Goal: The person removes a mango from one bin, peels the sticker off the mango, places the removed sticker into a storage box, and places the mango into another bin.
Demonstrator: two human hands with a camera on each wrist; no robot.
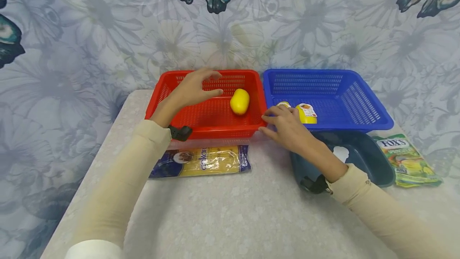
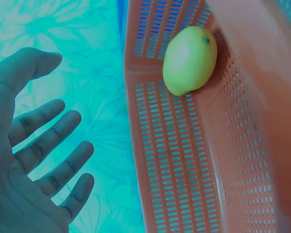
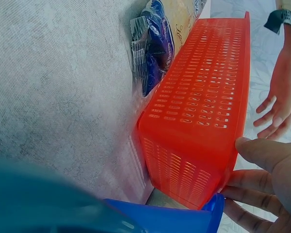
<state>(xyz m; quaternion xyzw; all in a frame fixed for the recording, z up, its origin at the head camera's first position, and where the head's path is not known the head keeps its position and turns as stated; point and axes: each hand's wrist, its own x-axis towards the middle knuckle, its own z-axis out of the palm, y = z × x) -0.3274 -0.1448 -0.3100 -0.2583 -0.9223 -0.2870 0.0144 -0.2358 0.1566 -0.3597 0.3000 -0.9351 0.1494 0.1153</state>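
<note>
Head view shows the left hand (image 1: 195, 88) up over the red basket (image 1: 201, 133), with its grip wide and nothing in it. The left wrist view shows that thumb and fingers spread out, well away from each other. The right hand (image 1: 285, 127) is at the near right corner of the red basket. From the right wrist, its thumb tip is on the rim and its fingers reach round by the end wall, but I cannot tell if this grip squeezes the corner or just rests there. The red basket sits on the table (image 1: 230, 215) just beside the blue basket (image 1: 359, 125), so setting it there looks mostly done. One yellow fruit (image 1: 239, 102) lies inside the red basket, toward its right end. Inside the blue basket are a yellow thing with a sticker (image 1: 306, 116) and another yellow thing (image 1: 284, 104), partly hidden by the right hand. So three things are in baskets. A yellow and blue packet (image 1: 212, 161) lies in front of the red basket, and a green bag (image 1: 409, 163) lies beside a dark tub (image 1: 373, 163). All these are outside the baskets, so they may be what is left.
</note>
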